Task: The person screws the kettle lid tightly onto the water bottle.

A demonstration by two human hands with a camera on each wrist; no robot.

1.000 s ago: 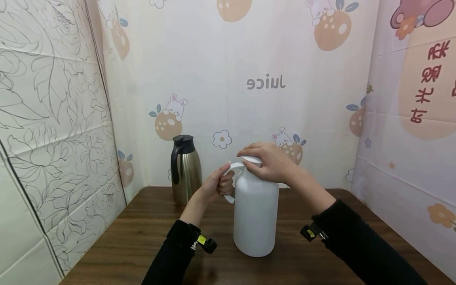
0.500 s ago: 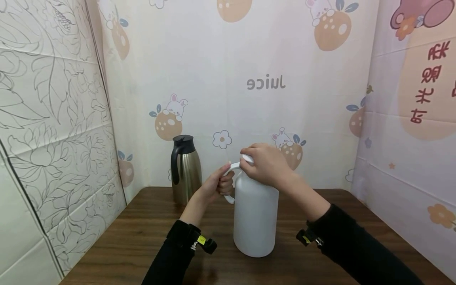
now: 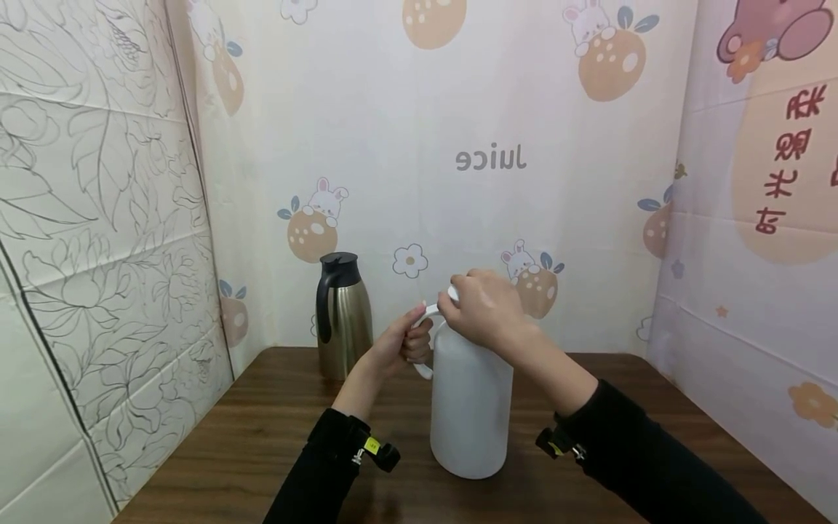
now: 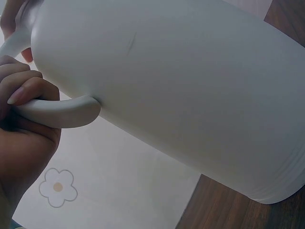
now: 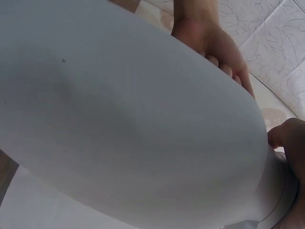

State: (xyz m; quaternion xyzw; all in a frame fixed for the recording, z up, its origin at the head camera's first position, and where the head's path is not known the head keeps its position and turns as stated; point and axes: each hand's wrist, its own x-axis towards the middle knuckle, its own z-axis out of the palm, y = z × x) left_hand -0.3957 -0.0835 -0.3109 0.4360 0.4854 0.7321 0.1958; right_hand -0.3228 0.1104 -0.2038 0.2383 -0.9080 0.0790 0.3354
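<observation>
A white vacuum jug (image 3: pixel 470 407) stands upright on the wooden table, in the middle of the head view. My left hand (image 3: pixel 398 342) grips its handle (image 4: pixel 62 113), fingers curled round it and the thumb up along the top. Over the jug's mouth, my right hand (image 3: pixel 486 309) holds the white lid (image 3: pixel 453 292), fingers on the far side and thumb on the near side. Most of the lid is hidden beneath that hand. In the right wrist view the jug's body fills the picture, with the right thumb (image 5: pixel 283 133) at the neck.
A gold-coloured steel vacuum jug (image 3: pixel 347 327) with a black lid and handle stands behind, to the left. Printed cloth (image 3: pixel 406 145) hangs at the back and sides of the brown wooden table (image 3: pixel 275 422).
My right hand has turned on the lid, its wrist swinging left and nearer, with the fingers more tightly curled. The left hand keeps its grip on the handle. The head view has shifted slightly.
</observation>
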